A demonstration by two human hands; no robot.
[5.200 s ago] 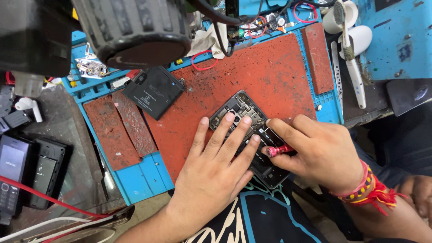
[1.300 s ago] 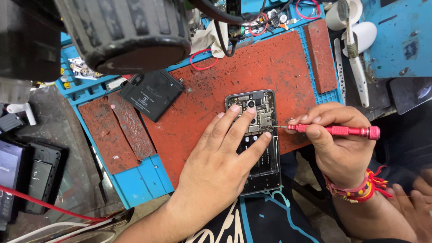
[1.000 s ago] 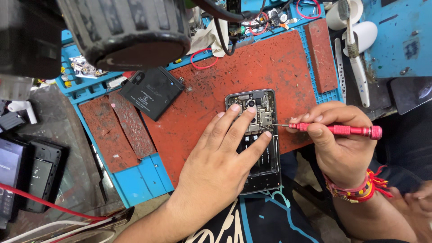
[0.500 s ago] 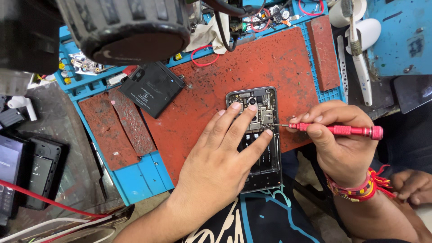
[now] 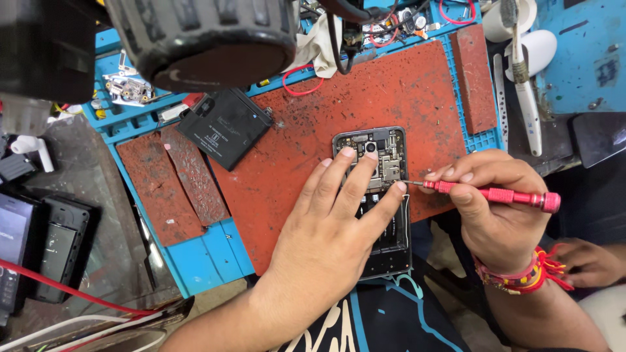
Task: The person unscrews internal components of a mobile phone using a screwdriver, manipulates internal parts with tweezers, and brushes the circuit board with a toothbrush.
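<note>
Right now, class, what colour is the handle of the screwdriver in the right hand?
Red: the screwdriver handle, seen best in the head view.

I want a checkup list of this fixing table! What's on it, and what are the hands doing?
Surface: worn red mat on a blue tray.
Job's things: opened phone, back off; red screwdriver, tip at the phone's edge.
Clutter: black battery, white tool, small parts.
Hands: left hand flat on the phone; right hand grips the screwdriver.
Cables: red wire; red cable.
Surroundings: dark phones at left; black lens overhead.
</note>
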